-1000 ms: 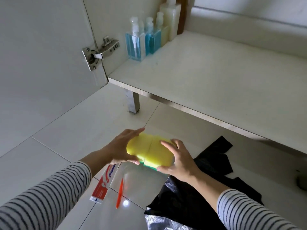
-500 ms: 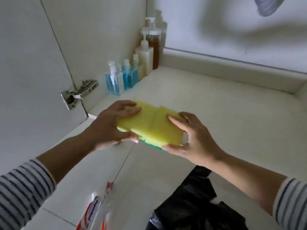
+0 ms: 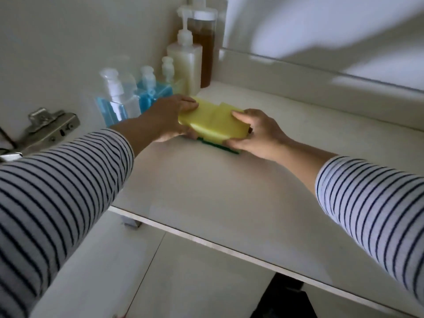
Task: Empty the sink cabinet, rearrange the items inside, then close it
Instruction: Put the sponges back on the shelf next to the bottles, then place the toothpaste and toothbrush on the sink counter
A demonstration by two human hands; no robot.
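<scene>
A: Risk check. The yellow sponges [image 3: 212, 123] are a loose side-by-side pair with green scourer undersides. If either hand eases its squeeze before they rest flat, I judge the pair could split or skew. A push towards 11 o'clock could knock the blue pump bottles [image 3: 128, 101] just beside the left hand.

B: Noted. Poses?

A: Left hand [image 3: 168, 120]: fingers curled over the sponges' 9 o'clock end, thumb underneath, clamped. Right hand [image 3: 254, 134]: pinching the 3 o'clock end, thumb on top. Both forearms reach in, striped sleeves pushed up.

B: Sponge location?

A: At the cabinet floor [image 3: 206, 191], inside, towards its 11 o'clock corner, near the tall bottles [image 3: 188, 63]. Whether touching down, cannot tell.
</scene>
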